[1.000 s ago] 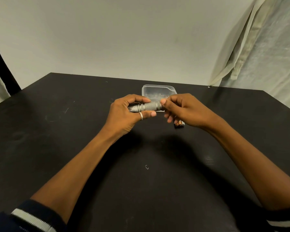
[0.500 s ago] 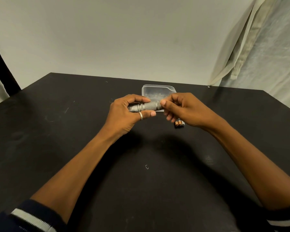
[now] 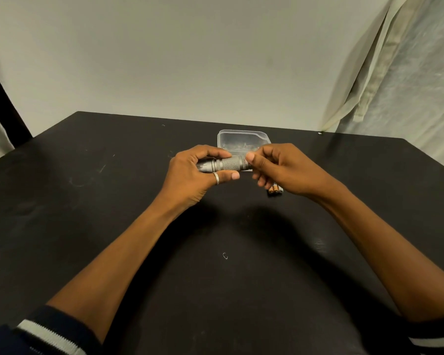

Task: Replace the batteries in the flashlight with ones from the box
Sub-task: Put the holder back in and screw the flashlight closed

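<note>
One flashlight (image 3: 226,164) is held level above the black bench (image 3: 108,206), and everything else is placed from it. It is a short grey metal cylinder with a cross-hatched, knurled grip along its middle and smooth ringed bands toward its left end.

The left hand (image 3: 194,176) wraps that left end. Its fingers (image 3: 210,150) curl over the top and the thumb lies along the underside, grasping the barrel. A single plain silver ring (image 3: 216,178) sits on the thumb.

The right hand (image 3: 286,168) meets the flashlight's right end. The thumb tip presses the end from the near side and the curled fingers close on it from behind, pinching it. The very tip of the flashlight is hidden in that pinch.

Just behind the flashlight stands one box (image 3: 242,138) of thin clear plastic, rectangular with rounded corners. Its contents are too blurred to make out.

Below and to the right of the flashlight, on the bench under the right hand, lie three small batteries (image 3: 275,188) side by side. They are round-ended and banded in copper and dark, and the hand covers most of them.

The bench top is matte and scuffed with pale scratches. One tiny bent wire-like scrap (image 3: 225,255) lies well nearer the person than the flashlight.

Two dark sleeves with a white stripe each show at the bottom corners. A plain pale wall (image 3: 190,60) rises behind, and creased light cloth (image 3: 395,73) hangs to the flashlight's far right.
</note>
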